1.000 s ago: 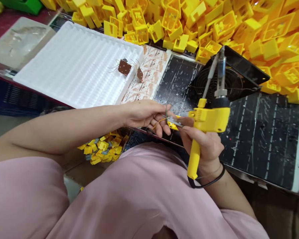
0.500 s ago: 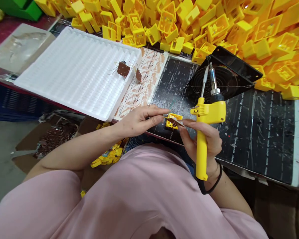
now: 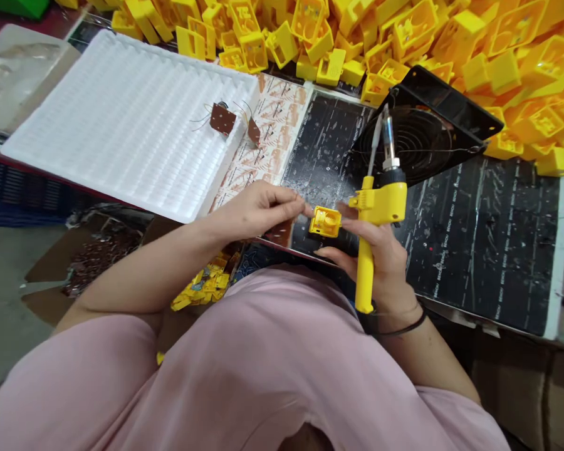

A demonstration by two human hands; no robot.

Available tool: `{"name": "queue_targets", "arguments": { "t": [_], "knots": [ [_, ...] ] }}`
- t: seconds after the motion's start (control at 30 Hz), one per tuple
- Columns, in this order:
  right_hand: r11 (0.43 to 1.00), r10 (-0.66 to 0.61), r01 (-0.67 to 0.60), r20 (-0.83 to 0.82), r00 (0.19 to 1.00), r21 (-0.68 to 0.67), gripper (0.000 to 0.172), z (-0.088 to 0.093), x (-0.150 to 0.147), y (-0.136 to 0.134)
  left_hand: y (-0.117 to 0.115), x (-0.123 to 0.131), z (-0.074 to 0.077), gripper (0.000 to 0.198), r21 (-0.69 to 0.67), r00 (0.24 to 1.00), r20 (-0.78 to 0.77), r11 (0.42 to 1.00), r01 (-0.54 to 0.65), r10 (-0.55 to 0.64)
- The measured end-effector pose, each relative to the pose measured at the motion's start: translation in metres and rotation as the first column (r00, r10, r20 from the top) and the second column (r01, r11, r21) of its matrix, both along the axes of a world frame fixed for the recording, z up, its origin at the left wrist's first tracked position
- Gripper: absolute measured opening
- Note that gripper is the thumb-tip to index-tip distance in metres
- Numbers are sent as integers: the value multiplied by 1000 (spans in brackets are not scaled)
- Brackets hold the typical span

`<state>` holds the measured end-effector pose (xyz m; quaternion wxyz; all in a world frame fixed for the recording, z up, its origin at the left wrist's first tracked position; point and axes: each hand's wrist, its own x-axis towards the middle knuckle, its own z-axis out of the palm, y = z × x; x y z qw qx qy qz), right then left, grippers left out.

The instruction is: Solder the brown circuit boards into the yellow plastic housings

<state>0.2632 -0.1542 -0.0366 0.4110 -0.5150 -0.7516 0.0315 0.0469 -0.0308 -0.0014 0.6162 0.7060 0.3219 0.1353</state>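
A small open yellow plastic case (image 3: 326,222) lies on the black mat, between the fingertips of both hands. My left hand (image 3: 263,210) is to the left of it, thumb and fingers pressed together close to its edge. What those fingers pinch, if anything, is hidden. Below this hand, at the table edge, shows a brown circuit board (image 3: 279,233), partly covered. My right hand (image 3: 378,247) holds a yellow soldering gun (image 3: 380,203), tip pointing away from me. Its thumb and fingertips spread apart at the right side of the case.
A white foam tray (image 3: 122,125) stands at left, with two brown boards with wires (image 3: 222,119) at its right edge. Behind the gun sits a black fan (image 3: 420,134). Many yellow cases (image 3: 329,37) are heaped along the back. Boxes of parts (image 3: 103,250) stand below the table.
The brown board has left the spot above the yellow case and now shows under my left hand. My right fingers have opened around the case. The view has shifted slightly.
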Motion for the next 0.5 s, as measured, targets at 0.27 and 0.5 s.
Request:
{"name": "queue_targets", "arguments": {
  "t": [0.27, 0.5],
  "knots": [
    [998, -10, -4, 234, 972, 60, 35, -13, 6, 16, 7, 0, -13, 18, 590, 954, -299, 790, 165, 24],
    [997, -75, 75, 64, 995, 17, 42, 29, 36, -30, 3, 6, -14, 18, 580, 961, -263, 810, 85, 88]
  ]
}}
